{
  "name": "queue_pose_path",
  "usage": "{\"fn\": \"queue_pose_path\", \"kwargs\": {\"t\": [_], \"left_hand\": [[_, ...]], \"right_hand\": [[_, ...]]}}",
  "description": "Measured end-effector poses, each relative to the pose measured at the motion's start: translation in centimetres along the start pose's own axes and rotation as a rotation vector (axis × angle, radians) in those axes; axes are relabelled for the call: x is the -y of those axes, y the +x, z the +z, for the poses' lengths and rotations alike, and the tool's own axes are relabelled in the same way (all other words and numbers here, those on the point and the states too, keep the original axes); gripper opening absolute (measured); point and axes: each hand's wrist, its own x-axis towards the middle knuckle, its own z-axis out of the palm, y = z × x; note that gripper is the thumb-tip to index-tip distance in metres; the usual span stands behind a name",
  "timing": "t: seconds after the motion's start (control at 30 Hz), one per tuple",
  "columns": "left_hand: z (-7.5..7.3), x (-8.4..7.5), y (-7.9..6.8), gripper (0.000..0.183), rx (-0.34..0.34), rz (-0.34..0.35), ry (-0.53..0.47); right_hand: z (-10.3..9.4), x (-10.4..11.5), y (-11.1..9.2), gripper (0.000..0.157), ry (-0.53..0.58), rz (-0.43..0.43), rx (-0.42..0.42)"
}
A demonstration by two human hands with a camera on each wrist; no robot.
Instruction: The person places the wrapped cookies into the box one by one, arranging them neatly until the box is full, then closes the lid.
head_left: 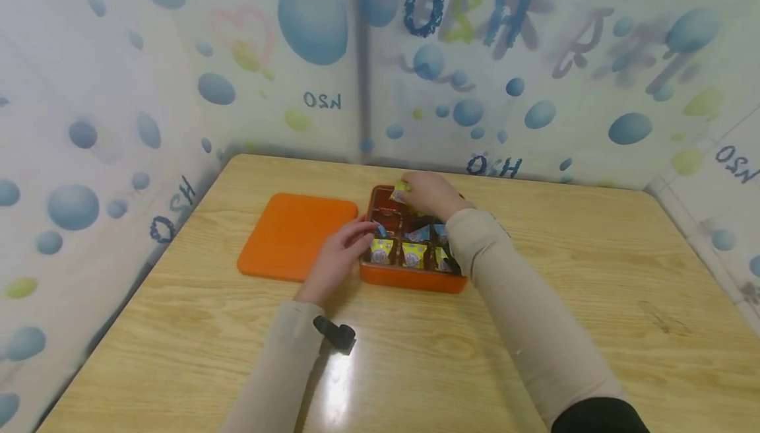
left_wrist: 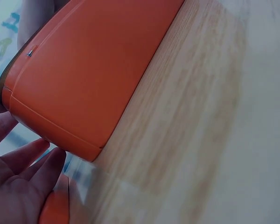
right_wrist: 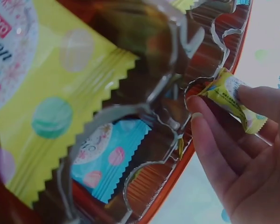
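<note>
On the table stands an orange box with a clear divided insert holding yellow and blue wrapped candies. My right hand pinches a yellow wrapped candy between thumb and fingers above a back left compartment. At the box's left rim, my left hand has its thumb and index finger around a small blue wrapped candy. Other left fingers touch the outer side wall in the left wrist view. Yellow candies fill the front row; a blue candy lies in a compartment. My right sleeve covers the box's right side.
A flat orange lid lies left of the box, close to my left hand. The wooden table runs back to a wall painted with blue drops and lettering. A black band circles my left wrist.
</note>
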Motion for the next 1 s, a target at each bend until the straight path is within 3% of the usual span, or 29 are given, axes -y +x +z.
{"fn": "queue_pose_path", "kwargs": {"t": [0.33,0.6,1.0], "left_hand": [[0.0,-0.4,0.0,0.031,-0.006,0.011,0.012],[-0.1,2.3,1.1,0.032,-0.015,0.013,0.014],[0.0,2.5,1.0,0.028,-0.025,0.043,0.025]], "right_hand": [[-0.1,0.3,0.2,0.046,0.010,-0.010,0.005],[0.2,1.0,0.6,0.044,-0.027,-0.028,0.017],[0.8,1.2,1.2,0.046,-0.042,-0.025,0.043]]}}
